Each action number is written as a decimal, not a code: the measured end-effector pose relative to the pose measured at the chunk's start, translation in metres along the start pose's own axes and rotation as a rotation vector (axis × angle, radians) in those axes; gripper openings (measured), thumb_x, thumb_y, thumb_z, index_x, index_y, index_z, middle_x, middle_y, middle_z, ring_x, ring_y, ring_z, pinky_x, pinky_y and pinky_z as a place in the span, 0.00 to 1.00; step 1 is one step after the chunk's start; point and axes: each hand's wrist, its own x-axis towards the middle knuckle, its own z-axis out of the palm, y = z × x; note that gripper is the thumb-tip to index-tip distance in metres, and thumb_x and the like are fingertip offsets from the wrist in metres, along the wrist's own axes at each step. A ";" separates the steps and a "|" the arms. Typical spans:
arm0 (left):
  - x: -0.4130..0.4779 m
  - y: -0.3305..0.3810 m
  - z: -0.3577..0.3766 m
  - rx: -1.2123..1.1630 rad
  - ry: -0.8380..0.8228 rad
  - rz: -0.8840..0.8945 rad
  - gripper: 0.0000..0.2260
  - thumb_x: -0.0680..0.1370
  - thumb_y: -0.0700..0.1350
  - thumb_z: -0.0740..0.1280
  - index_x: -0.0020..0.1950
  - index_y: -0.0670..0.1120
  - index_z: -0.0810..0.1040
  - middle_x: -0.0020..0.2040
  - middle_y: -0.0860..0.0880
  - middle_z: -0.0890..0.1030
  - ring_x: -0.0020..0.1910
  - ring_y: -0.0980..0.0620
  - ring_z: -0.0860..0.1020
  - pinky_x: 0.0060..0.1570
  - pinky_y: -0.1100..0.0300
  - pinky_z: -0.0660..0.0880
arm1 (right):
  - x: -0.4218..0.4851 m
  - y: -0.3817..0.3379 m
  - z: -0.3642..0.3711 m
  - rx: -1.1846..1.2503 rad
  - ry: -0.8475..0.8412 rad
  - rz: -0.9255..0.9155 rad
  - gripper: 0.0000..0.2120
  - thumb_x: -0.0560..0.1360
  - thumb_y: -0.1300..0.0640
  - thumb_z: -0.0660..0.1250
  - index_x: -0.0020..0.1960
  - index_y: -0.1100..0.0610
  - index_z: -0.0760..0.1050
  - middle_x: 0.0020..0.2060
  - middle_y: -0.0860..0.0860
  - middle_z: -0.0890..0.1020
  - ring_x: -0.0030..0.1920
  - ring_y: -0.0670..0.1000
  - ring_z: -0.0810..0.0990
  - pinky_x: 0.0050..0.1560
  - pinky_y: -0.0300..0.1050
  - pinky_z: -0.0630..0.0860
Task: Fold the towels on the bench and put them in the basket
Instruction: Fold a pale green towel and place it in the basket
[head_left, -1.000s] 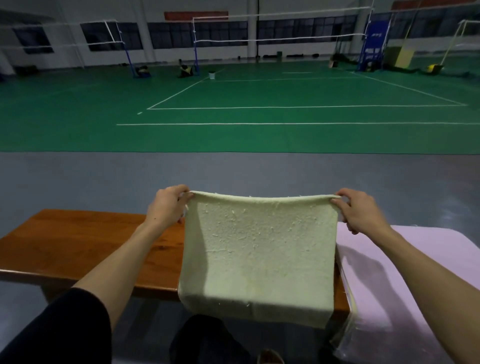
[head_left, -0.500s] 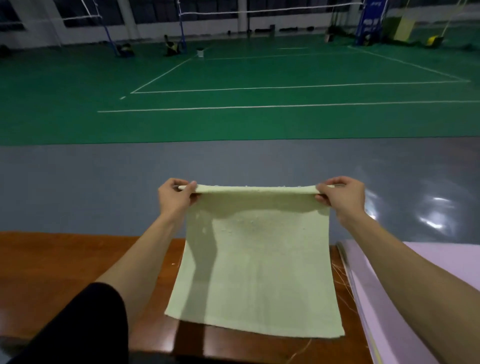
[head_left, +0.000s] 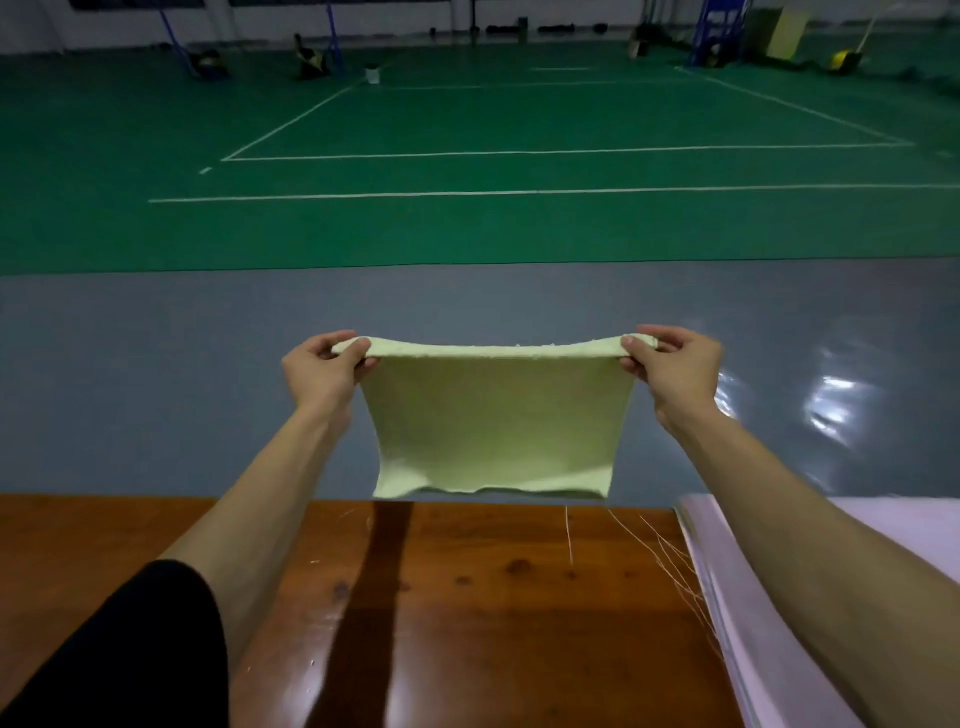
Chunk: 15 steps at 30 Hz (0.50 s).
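Two pale yellow cloth towel (head_left: 493, 426) corners pinched, left hand (head_left: 322, 371), right hand (head_left: 675, 371), far face hidden, hem now lifted above brown wooden bench (head_left: 493, 597)

The towel (head_left: 493, 421) is a plain pale yellow-green with no print. The desk (head_left: 519, 597) is glossy reddish-brown wood, dotted with darker knots and crossed by one dark band. Pale threads (head_left: 569, 535) lie on it. The sheet (head_left: 743, 639) at the right is soft lilac-pink. The sleeve (head_left: 130, 649) is black. The near floor (head_left: 156, 364) is blue-grey with white glare patches, and the court (head_left: 467, 104) beyond is deep green marked with white lines.
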 end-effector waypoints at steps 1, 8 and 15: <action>-0.005 0.003 -0.006 0.002 0.003 -0.002 0.07 0.74 0.32 0.70 0.50 0.37 0.78 0.44 0.44 0.78 0.40 0.51 0.80 0.37 0.66 0.79 | -0.008 -0.002 -0.001 0.014 0.000 -0.002 0.09 0.72 0.69 0.72 0.51 0.65 0.78 0.41 0.57 0.81 0.34 0.50 0.81 0.41 0.39 0.81; -0.066 -0.006 -0.072 0.011 -0.016 -0.038 0.06 0.75 0.31 0.68 0.51 0.37 0.77 0.49 0.39 0.78 0.44 0.47 0.80 0.36 0.66 0.80 | -0.089 0.017 -0.032 -0.004 -0.021 0.064 0.10 0.72 0.69 0.71 0.52 0.62 0.78 0.45 0.57 0.82 0.40 0.52 0.84 0.38 0.37 0.80; -0.143 -0.047 -0.148 0.070 0.004 -0.142 0.07 0.74 0.31 0.69 0.51 0.36 0.77 0.51 0.38 0.78 0.41 0.49 0.80 0.32 0.68 0.78 | -0.189 0.065 -0.084 -0.104 -0.050 0.145 0.11 0.72 0.68 0.71 0.54 0.62 0.79 0.43 0.54 0.82 0.36 0.51 0.83 0.39 0.39 0.81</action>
